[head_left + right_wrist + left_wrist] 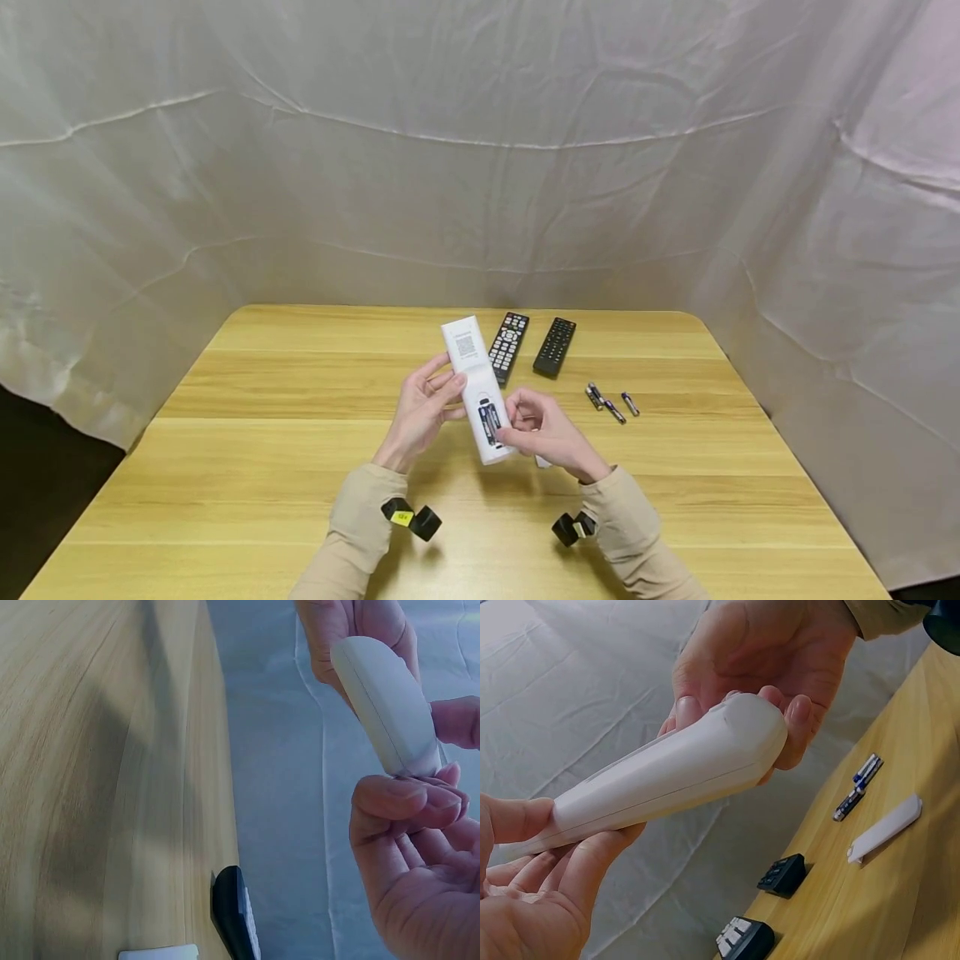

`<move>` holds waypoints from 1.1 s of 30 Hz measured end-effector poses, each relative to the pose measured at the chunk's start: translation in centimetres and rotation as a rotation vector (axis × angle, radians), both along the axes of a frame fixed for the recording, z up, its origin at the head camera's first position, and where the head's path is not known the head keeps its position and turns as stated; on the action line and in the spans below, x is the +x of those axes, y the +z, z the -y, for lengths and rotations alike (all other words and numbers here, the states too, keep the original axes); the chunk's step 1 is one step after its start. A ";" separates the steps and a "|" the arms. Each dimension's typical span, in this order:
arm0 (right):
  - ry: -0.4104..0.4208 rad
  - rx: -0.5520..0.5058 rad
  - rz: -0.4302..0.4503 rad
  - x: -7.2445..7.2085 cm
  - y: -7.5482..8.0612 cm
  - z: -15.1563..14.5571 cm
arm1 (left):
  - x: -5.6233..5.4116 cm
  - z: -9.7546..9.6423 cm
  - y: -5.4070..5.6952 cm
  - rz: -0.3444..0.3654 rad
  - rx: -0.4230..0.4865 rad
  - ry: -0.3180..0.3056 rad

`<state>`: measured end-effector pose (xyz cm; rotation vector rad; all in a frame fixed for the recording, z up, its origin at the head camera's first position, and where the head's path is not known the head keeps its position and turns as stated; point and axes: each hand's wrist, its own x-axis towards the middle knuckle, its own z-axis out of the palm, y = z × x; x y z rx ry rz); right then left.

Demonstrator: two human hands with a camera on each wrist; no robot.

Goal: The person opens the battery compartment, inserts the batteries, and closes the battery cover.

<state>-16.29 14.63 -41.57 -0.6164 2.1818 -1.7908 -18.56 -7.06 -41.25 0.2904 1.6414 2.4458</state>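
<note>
A white remote control (pixel 477 387) is held above the table with its back up and its battery compartment uncovered. Dark batteries (pixel 490 422) lie inside that compartment. My left hand (pixel 420 410) grips the remote by its side near the middle, thumb on the back and fingers underneath. At the compartment end, my right hand (pixel 550 435) has its thumb down on the batteries and its curled fingers against the remote's edge. In the left wrist view, a white battery cover (pixel 885 829) lies on the table, mostly hidden behind my right hand in the head view.
Two black remotes lie at the back of the wooden table: one with light buttons (pixel 508 346), the other with dark buttons (pixel 555 347). To their right are several loose batteries (pixel 595 397), one of them (pixel 630 404) apart. A grey curtain (pixel 480 208) hangs behind the table.
</note>
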 end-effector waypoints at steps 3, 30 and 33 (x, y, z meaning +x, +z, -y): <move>-0.004 0.017 -0.016 -0.1 -0.2 0.0 | 0.0 0.0 0.0 -0.001 -0.007 0.007; -0.275 0.384 -0.194 -1.4 -1.3 -1.3 | 0.0 0.0 -0.2 -0.006 -0.041 0.032; -0.319 0.513 -0.234 -1.4 -1.6 -1.3 | 0.0 0.1 -0.2 -0.009 -0.046 0.031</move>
